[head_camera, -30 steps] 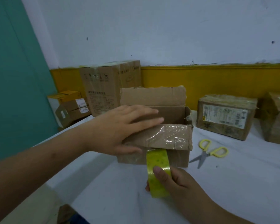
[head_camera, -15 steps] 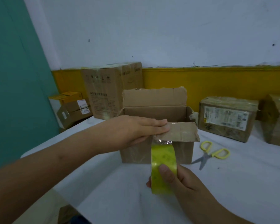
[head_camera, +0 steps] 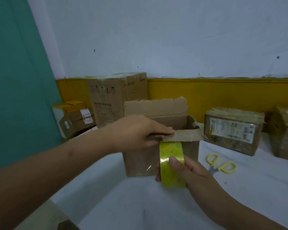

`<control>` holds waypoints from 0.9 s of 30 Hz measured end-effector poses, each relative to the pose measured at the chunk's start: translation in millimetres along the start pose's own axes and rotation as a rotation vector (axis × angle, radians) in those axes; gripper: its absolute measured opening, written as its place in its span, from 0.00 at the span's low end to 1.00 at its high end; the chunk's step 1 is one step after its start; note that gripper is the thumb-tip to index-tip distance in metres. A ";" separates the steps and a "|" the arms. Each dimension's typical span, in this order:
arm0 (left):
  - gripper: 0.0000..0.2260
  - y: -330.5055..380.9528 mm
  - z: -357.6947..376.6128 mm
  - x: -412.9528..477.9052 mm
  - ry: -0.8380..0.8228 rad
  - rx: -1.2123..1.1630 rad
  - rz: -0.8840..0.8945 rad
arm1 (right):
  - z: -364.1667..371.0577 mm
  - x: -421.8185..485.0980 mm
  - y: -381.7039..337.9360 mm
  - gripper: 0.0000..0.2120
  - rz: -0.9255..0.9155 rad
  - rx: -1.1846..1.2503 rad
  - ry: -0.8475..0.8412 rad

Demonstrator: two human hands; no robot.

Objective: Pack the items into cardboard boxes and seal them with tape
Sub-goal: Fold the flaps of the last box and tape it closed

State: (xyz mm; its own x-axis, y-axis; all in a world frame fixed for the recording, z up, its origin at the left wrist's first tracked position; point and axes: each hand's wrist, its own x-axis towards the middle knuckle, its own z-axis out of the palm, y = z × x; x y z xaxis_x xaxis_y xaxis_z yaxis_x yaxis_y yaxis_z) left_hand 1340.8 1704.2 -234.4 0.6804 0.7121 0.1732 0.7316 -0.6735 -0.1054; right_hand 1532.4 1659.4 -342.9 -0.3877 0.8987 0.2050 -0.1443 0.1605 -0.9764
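A: Where do we put the box [head_camera: 140, 161]?

B: Middle of the white table [head_camera: 140, 206], top open. Its rear flap stands upright and its front flap [head_camera: 186, 136] lies about level over the opening. We cannot see what is inside.

A: And the left hand [head_camera: 136, 133]?

B: It reaches in from the left. We note four fingers straight and pressed together, lying flat on the front flap. The thumb runs below them, along the box's front wall.

A: The right hand [head_camera: 191, 173]?

B: It grips the tape [head_camera: 171, 163], a yellow-green roll held on edge just in front of the box. The thumb presses the outer face, and the fingers curl round the roll's far side. The top of the roll meets the flap's front edge. Whether a strip is stuck there, we cannot tell.

A: What else do we log?

B: Yellow-handled scissors [head_camera: 221, 165] lie on the table, right of the box, near the right wrist. A sealed box [head_camera: 233, 130] with a printed label sits farther right. A tall box [head_camera: 110, 100] stands behind, by the wall.
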 end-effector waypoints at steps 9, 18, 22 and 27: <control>0.21 2.6 7.4 -3.3 0.104 0.184 0.178 | -1.7 -12.5 0.0 0.19 0.087 0.211 -0.014; 0.15 12.4 3.9 -0.7 0.126 0.032 0.070 | 5.6 -10.9 -5.9 0.22 -0.062 -0.002 -0.004; 0.15 5.7 -14.6 14.4 -0.036 -0.061 -0.005 | 3.6 3.7 -12.9 0.23 -0.121 -0.197 -0.038; 0.25 -10.8 -42.3 26.3 -0.416 -0.177 -0.066 | 1.7 20.7 -18.0 0.24 -0.147 -0.221 -0.037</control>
State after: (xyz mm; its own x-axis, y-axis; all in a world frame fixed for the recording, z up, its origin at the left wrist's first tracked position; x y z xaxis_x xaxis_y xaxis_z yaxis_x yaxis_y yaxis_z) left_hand 1349.1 1721.9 -187.2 0.6179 0.7495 -0.2376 0.7803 -0.6217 0.0678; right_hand 1525.4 1674.5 -320.9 -0.4111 0.8442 0.3439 -0.0010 0.3768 -0.9263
